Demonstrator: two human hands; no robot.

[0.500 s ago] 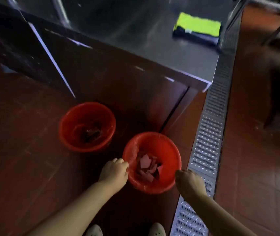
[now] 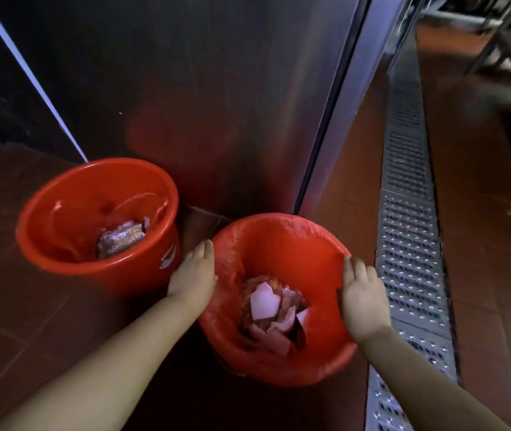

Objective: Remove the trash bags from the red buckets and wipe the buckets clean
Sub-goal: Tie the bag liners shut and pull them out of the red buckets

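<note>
On round bucket: crinkly bag, both hands.

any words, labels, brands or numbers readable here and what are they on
No text can be read.
Far red bucket: a white printed mark on its outer wall beside the left hand, too blurred to read.
Near red bucket, its trash bag and the scraps inside: no print visible.
Steel cabinet and floor drain grate: no lettering visible.
</note>
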